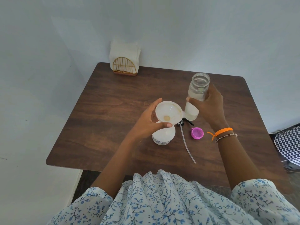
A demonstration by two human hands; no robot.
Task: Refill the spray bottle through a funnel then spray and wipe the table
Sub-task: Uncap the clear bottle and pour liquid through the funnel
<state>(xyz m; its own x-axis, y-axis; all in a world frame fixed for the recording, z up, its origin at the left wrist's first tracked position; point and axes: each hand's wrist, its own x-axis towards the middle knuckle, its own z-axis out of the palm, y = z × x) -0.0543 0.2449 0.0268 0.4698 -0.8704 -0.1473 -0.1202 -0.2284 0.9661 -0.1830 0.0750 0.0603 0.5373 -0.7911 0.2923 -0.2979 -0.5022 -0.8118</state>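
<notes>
Your left hand (pixel 146 125) grips the white plastic funnel (pixel 168 112) seated on the white spray bottle (pixel 163 138); your right hand (pixel 209 104) clasps the upright clear plastic refill bottle (pixel 198 88). Pour hastily and liquid may overflow onto the brown wooden tabletop (pixel 113 111).

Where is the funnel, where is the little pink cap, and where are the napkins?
funnel (pixel 168 112): head view, on the inside of its white bowl.
pink cap (pixel 197 133): head view, on the cap's open inside, lying on the table.
napkins (pixel 124 50): head view, on the white stack above the gold holder.
</notes>
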